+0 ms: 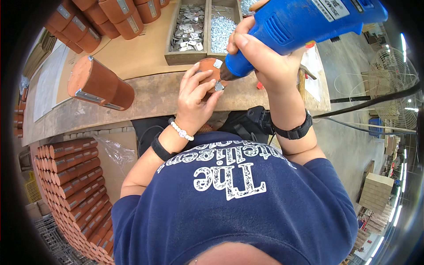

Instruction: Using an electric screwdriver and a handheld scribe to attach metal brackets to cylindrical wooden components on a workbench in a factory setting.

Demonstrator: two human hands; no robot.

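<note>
My right hand point(271, 62) grips a blue power drill point(282, 33), its dark chuck angled down to the left. The tip meets a small metal plate point(219, 86) at the edge of a round-ended reddish-brown piece point(206, 65). Over that piece curl the fingers of my left hand point(193, 99), steadying it on the bench, with fingertips beside the plate. A second light metal plate point(217, 64) sits on its far side. Fingers and drill hide much of the piece.
Wooden trays hold metal plates point(189, 28) and small silvery screws point(221, 30). Joined reddish-brown pieces point(101, 86) stand left on the worn workbench point(154, 95); more pile up behind. A tall stack point(75, 176) fills the lower left. Right are a hammer point(304, 75), cables and a fan point(393, 79).
</note>
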